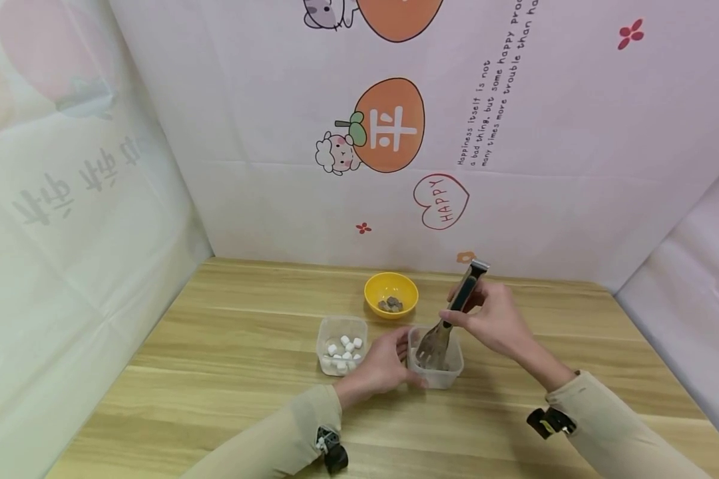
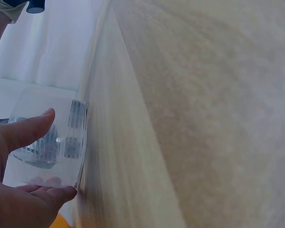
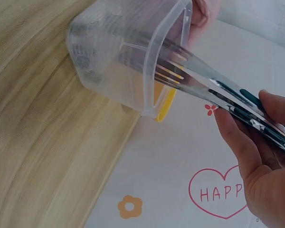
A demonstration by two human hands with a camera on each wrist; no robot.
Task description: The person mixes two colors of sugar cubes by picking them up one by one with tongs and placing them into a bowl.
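Observation:
My left hand (image 1: 380,364) holds a clear plastic container (image 1: 440,381) by its left side, thumb at the front and fingers round the back. In the left wrist view, the thumb and fingers straddle the container's wall. My right hand (image 1: 498,320) grips metal tongs (image 1: 436,340) with dark handle inlays, thumb on one arm and fingers on the other. Tilted head-down, the tongs have their slotted ends inside this container. In the right wrist view, both tong arms (image 3: 199,76) stand close together. What lies between the tips is blurred by the plastic.
Left of my left hand stands a second clear container (image 1: 321,346) with several small white cubes (image 1: 345,342). Behind both containers is a yellow bowl (image 1: 373,287) holding small brown-grey pieces (image 1: 391,305). A printed white sheet (image 1: 275,213) rises at the back edge of the wooden table (image 1: 228,332).

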